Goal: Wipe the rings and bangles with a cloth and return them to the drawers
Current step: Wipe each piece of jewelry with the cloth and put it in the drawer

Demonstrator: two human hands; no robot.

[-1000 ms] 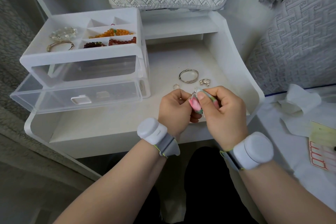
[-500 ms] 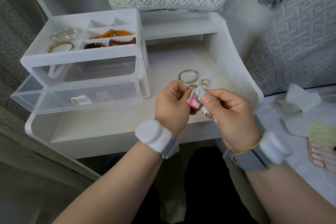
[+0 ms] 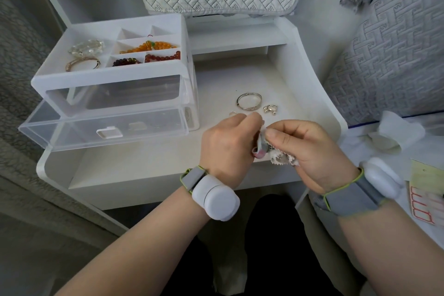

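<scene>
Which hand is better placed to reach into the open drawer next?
Left, probably. Both hands pinch the cloth, but the left hand is nearer the open drawer; the right hand would have to cross over.

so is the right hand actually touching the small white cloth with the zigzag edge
Touching. The head view shows the right hand pinching the white zigzag-edged cloth between thumb and forefinger, with the rest bunched under its palm.
</scene>
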